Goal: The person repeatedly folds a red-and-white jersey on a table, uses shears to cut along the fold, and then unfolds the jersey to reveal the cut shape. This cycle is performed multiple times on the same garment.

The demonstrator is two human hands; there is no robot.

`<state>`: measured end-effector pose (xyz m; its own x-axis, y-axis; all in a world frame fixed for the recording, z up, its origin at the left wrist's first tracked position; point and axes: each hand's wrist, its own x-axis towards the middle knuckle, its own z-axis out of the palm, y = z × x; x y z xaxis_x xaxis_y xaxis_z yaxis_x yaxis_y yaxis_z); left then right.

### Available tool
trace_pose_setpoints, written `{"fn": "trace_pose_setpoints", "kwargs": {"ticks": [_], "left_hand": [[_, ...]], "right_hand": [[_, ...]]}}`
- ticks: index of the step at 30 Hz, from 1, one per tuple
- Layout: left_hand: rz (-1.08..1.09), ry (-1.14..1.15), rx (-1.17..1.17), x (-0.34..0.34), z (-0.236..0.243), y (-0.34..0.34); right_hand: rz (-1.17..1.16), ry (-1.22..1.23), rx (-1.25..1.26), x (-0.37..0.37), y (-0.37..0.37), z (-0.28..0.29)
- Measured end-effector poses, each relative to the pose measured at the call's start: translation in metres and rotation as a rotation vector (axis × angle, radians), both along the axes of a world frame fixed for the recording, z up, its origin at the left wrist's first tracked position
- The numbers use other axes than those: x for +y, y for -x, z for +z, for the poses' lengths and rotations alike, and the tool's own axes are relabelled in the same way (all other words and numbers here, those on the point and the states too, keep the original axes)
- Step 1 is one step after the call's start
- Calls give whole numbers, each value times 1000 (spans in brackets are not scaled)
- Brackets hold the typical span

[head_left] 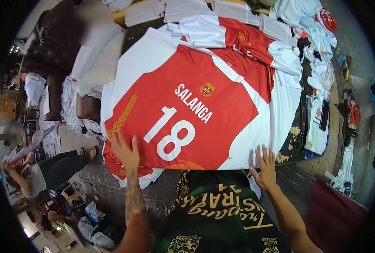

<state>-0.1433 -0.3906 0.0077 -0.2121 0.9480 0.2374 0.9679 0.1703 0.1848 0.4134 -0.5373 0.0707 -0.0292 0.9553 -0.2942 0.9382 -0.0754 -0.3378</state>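
Note:
A large white fabric piece printed with a red jersey panel (221,109) lies spread over the table in front of me. The panel bears a white name and number, a small crest and a gold leaf motif. My left hand (126,152) rests at its near left edge, fingers spread, by the gold leaf. At the near right edge, my right hand (264,168) touches the white margin with fingers apart. Neither hand grips anything. Beyond it, another red and white printed piece (248,46) lies rumpled. More red fabric hangs below the table edge beside my left hand.
Stacks of folded white fabric (185,10) line the table's far side. A dark phone (324,116) lies on white fabric at the right. White garments (318,55) are heaped at the far right. A brown sofa (52,46) stands left, and other people sit or stand at the lower left.

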Motion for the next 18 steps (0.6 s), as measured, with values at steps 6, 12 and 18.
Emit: {"fn": "trace_pose_setpoints", "kwargs": {"ticks": [6,12,18], "left_hand": [[-410,66,1,248,-18,-54],[-266,-50,181,357,-76,-43],[-251,316,158,474,-77,-40]], "right_hand": [[-225,-92,-60,102,44,-35],[-342,-12,-270,162,47,-65],[-328,-307,59,266,-41,-28]]}}
